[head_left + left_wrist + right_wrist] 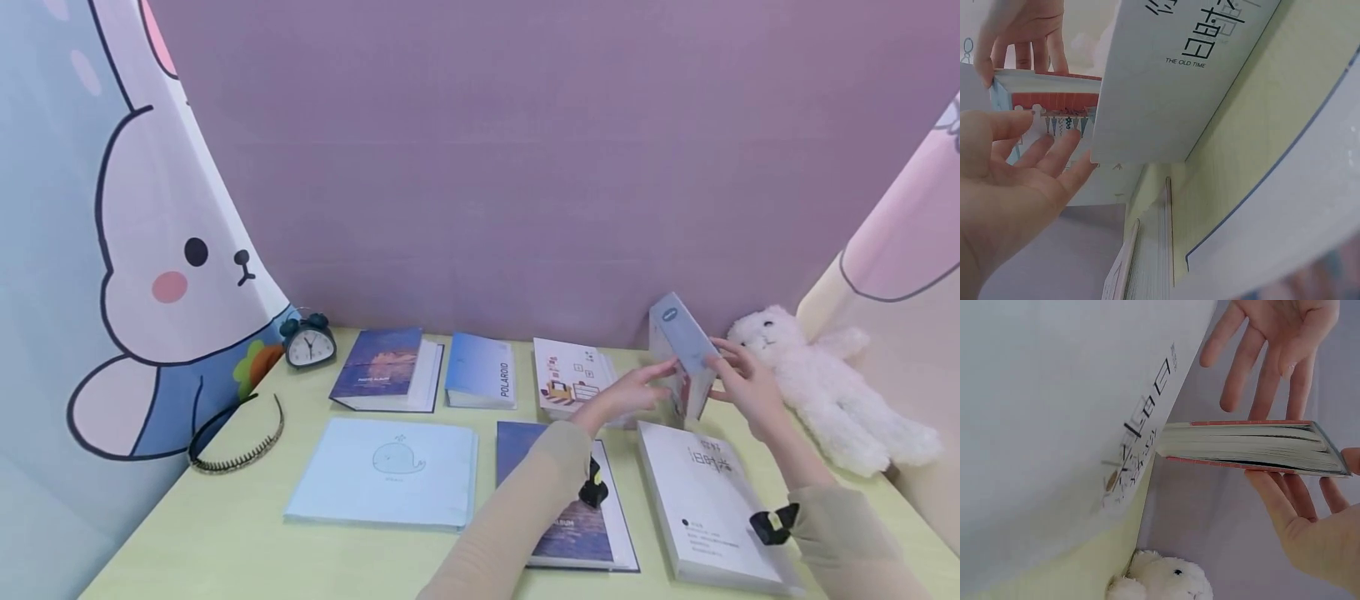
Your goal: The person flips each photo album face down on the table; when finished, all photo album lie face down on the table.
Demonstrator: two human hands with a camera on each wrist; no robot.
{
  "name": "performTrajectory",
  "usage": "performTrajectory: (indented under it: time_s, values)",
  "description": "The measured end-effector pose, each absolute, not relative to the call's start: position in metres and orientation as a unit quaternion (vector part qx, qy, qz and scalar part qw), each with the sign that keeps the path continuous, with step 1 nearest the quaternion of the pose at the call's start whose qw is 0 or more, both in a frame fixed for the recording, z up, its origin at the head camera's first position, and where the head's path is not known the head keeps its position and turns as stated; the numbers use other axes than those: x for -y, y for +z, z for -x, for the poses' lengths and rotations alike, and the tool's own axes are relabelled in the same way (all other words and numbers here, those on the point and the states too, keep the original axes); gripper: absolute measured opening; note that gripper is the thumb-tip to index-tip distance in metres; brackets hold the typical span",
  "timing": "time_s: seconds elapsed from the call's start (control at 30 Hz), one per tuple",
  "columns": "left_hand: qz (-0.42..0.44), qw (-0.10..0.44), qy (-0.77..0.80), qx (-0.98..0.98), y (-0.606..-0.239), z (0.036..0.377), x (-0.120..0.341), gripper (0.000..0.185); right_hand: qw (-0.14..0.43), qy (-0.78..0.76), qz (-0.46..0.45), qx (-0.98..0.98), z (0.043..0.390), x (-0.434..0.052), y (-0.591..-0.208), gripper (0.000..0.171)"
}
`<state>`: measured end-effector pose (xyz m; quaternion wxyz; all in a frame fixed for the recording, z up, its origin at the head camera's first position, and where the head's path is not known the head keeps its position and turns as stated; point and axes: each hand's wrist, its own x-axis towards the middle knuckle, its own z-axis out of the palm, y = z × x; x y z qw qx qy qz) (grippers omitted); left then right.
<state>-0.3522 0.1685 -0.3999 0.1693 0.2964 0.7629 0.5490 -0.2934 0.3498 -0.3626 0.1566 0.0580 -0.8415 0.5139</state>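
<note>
At the back right, a thick photo album [681, 337] with a pale blue spine stands tilted on its edge above the table. My right hand [752, 390] grips it by the spine side, thumb at the spine and fingers against one cover, as the right wrist view shows on the album [1260, 447]. My left hand [628, 395] is at its other cover, fingers spread and loosely extended; whether they touch it is hard to tell. Below the hands lies a white album [708, 508] with dark lettering. A white illustrated album [570, 375] is left of them.
Flat on the table [225, 550] are a whale-print album [386, 475], a purple-blue album [573, 533], a similar sunset album [382, 367] and a blue Polaroid album [480, 371]. An alarm clock [310, 343] and headband [240, 458] lie left, a white plush toy [825, 387] right.
</note>
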Motion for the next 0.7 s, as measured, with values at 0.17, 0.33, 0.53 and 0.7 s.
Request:
performTrajectory:
  time_s: [0.17, 0.33, 0.53, 0.7]
  values:
    - [-0.296, 0.191, 0.544, -0.761, -0.398, 0.351, -0.168, 0.056, 0.126, 0.611, -0.065, 0.779, 0.291, -0.357, -0.364, 0.035]
    - [-0.306, 0.198, 0.503, -0.784, -0.399, 0.35, -0.167, 0.051, 0.098, 0.698, -0.084, 0.704, 0.289, -0.364, -0.37, 0.02]
    - [-0.283, 0.268, 0.505, -0.77, -0.404, 0.35, -0.16, 0.043, 0.051, 0.729, -0.111, 0.674, 0.29, -0.38, -0.376, 0.021]
    - [-0.293, 0.293, 0.48, -0.773, -0.41, 0.352, -0.156, 0.042, 0.034, 0.738, -0.09, 0.668, 0.288, -0.392, -0.379, 0.02]
